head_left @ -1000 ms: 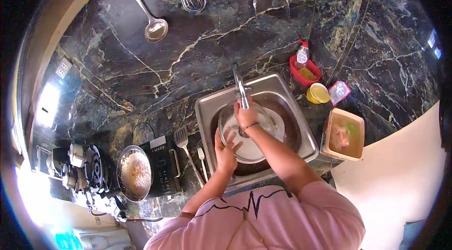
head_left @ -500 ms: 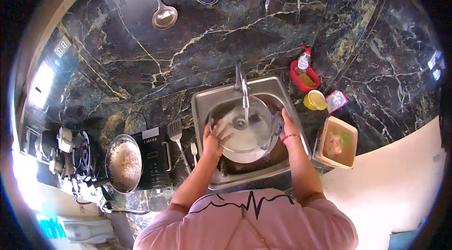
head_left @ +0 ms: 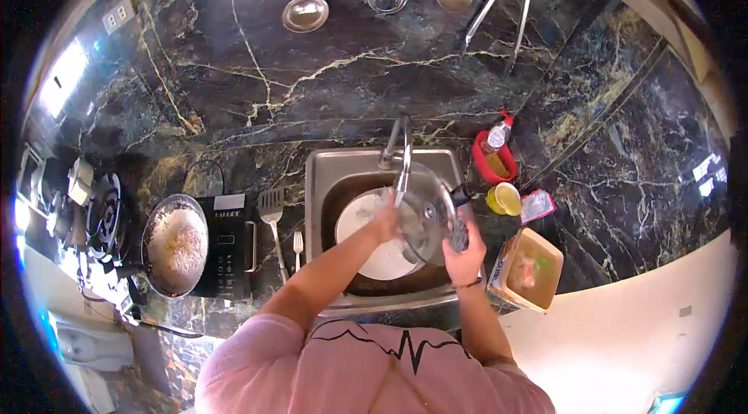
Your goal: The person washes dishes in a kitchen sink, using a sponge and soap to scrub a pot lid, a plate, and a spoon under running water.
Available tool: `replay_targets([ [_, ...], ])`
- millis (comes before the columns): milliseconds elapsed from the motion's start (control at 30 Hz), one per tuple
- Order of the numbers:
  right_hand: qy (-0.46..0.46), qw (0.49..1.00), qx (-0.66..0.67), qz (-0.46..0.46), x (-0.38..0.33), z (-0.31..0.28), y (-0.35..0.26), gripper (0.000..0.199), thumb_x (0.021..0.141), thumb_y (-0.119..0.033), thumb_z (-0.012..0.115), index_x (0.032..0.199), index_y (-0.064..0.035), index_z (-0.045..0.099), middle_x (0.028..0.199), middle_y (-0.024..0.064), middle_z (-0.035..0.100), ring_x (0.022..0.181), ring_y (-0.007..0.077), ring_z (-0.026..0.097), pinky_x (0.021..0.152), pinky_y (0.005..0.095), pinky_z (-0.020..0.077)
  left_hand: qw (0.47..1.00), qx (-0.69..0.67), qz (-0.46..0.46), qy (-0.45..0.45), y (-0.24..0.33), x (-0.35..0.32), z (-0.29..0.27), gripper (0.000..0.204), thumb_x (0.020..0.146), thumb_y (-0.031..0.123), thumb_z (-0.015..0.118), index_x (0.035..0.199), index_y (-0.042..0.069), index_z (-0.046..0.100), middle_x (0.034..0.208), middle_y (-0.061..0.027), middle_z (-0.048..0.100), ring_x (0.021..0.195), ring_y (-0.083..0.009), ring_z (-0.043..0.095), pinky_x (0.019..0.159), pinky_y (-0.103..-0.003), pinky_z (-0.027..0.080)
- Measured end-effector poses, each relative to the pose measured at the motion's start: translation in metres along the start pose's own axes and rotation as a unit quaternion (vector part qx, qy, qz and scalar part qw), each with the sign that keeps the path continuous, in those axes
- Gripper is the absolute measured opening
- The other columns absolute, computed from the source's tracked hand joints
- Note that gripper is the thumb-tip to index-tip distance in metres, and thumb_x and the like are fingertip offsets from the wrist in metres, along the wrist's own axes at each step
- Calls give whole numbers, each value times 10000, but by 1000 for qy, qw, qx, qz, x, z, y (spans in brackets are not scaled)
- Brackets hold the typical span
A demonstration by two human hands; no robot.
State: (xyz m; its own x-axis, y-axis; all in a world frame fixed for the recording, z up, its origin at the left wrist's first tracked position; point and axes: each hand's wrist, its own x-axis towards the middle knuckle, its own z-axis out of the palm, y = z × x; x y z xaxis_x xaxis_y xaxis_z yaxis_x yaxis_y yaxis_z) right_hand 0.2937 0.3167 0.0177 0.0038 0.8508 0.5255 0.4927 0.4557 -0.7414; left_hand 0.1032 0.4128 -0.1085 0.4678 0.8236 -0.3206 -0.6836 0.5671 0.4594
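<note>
A clear glass pot lid (head_left: 417, 238) with a metal rim is held tilted over the sink (head_left: 319, 180). Its dark knob (head_left: 460, 195) sticks out on the right side. My left hand (head_left: 383, 221) grips the lid's left part just under the faucet (head_left: 404, 157); its fingertips are blurred. At the right rim, my right hand (head_left: 465, 252) is closed around a dark grey scouring pad (head_left: 457, 235), pressed against the lid. Beneath the lid, a round white dish or pan (head_left: 354, 231) lies in the sink, partly covered by the lid and my left forearm.
Left of the sink lie a slotted turner (head_left: 271, 207) and a fork (head_left: 298, 244), then a pan (head_left: 175, 246) with whitish residue beside a black cooktop (head_left: 226, 258). To the right are a red holder (head_left: 499, 164), a yellow tub (head_left: 504, 199) and a rectangular container (head_left: 526, 267) with food in liquid.
The lid has been raised and tilted, shifting right off the white dish. My left hand has moved right toward the faucet; my right hand keeps the pad at the rim. The view has shifted.
</note>
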Motion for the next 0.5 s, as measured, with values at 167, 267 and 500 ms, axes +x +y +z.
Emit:
replay_targets([
  [167, -196, 968, -32, -153, -18, 0, -19, 487, 641, 4, 672, 1111, -45, 557, 1181, 152, 558, 1108, 300, 542, 903, 360, 455, 995, -75, 0, -65, 44, -11, 31, 296, 853, 289, 524, 916, 6, 582, 909, -193, 615, 824, -347, 604, 797, -476, 498],
  [267, -239, 954, -27, -180, -28, 13, -8, 555, 624, 49, 644, 1156, -70, 538, 1271, 124, 494, 1191, 261, 473, 978, 344, 406, 997, 7, 39, 67, 36, -21, 30, 254, 866, 225, 496, 956, -4, 558, 952, -200, 603, 903, -363, 595, 824, -494, 492],
  [500, -248, 961, -15, -123, -44, 55, -3, 535, 741, -66, 651, 1230, 6, 448, 1314, 174, 417, 1245, 342, 379, 1011, 389, 343, 992, -32, 121, 0, 21, -81, 46, 441, 956, 353, 357, 1316, 99, 348, 1293, -135, 442, 1195, -324, 438, 938, -522, 402],
])
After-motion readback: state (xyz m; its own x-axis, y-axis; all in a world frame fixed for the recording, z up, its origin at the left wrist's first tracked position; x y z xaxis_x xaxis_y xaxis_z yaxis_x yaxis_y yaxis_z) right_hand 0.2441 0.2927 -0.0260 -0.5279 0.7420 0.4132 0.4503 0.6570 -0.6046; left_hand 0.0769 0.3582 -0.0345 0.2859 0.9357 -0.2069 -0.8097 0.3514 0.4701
